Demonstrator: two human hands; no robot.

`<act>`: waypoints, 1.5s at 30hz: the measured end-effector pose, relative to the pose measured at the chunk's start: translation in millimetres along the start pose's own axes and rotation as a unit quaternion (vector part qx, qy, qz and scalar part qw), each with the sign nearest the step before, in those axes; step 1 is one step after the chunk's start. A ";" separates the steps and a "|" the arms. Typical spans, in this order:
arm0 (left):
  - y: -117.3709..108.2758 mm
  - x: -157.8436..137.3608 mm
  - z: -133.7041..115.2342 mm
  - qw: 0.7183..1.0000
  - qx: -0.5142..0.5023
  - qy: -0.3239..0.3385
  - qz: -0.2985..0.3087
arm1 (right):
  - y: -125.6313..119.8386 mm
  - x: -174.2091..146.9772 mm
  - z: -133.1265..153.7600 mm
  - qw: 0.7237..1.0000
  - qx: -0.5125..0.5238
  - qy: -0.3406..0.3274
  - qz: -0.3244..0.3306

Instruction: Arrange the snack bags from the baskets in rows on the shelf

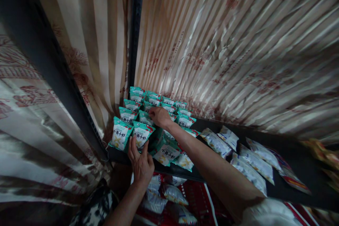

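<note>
Rows of small teal-and-white snack bags stand upright on a dark shelf. My left hand (141,162) is at the lower part of a front-row snack bag (141,131), fingers at its left side and thumb at its right. Behind that bag, my right hand (160,116) reaches in with fingers pinched at the upper right of a second-row snack bag (145,118); its fingertips are partly hidden. At the front corner stands another teal bag (120,135). To the right, a teal bag (166,152) leans back, partly behind my right forearm.
Several white snack bags (249,173) lie flat along the dark shelf (293,159) to the right. Below is a red box (197,197) with silvery bags. A black metal post (136,28) rises at the back corner, with patterned curtains (185,42) behind and left.
</note>
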State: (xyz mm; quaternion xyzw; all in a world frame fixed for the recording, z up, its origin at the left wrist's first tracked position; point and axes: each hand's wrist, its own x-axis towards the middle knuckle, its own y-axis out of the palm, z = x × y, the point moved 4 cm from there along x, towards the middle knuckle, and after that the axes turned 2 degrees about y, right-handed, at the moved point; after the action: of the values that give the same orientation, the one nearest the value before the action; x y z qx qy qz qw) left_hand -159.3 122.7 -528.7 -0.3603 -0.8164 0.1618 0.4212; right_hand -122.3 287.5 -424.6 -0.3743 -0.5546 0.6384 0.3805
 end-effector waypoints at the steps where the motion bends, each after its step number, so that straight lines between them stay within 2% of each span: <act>1: 0.4 -0.2 0.3 1.000 0.000 0.000 0.001 | -0.2 -0.4 -0.5 1.000 0.005 -0.001 0.003; 4: 0.6 -0.8 0.7 1.000 -0.003 0.000 0.002 | -4.1 -1.5 -1.7 1.000 0.021 -0.019 0.003; 7: -0.2 -0.6 0.2 1.000 -0.003 -0.002 0.000 | -14.1 2.3 -5.5 0.998 0.018 -0.036 -0.041; 10: -0.9 -0.1 0.0 1.000 0.002 -0.012 -0.002 | -22.5 13.1 -13.9 0.996 -0.037 -0.006 -0.077; 13: -0.6 0.2 -0.2 1.000 0.001 -0.018 0.000 | -21.7 26.6 -21.2 0.996 -0.082 0.007 -0.028; 16: -0.6 0.7 -1.2 1.000 -0.003 -0.020 0.001 | -17.1 35.5 -23.8 0.995 -0.091 -0.023 0.026; 21: 1.7 1.5 -1.6 1.000 -0.007 -0.028 0.007 | -7.8 39.3 -26.0 0.996 -0.072 -0.027 0.052; 30: 6.6 0.9 1.5 1.000 0.004 -0.022 -0.008 | -0.2 42.2 -27.9 0.999 -0.047 -0.013 0.016; 38: 5.3 3.0 -1.3 1.000 0.002 -0.018 0.002 | -0.3 46.8 -38.8 0.999 0.008 -0.026 0.018; 42: 8.3 1.2 1.3 1.000 0.005 -0.013 -0.003 | -8.3 57.0 -52.9 0.998 0.007 0.000 -0.057; 45: 9.9 -0.5 3.9 1.000 0.004 -0.022 -0.015 | -6.2 70.2 -62.2 0.998 -0.020 0.028 -0.059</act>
State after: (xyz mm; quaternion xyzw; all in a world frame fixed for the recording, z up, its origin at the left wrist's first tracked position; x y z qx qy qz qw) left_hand -157.8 129.3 -536.9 -0.3429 -0.8303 0.1665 0.4065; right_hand -96.1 377.7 -428.9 -0.3660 -0.5775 0.5929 0.4254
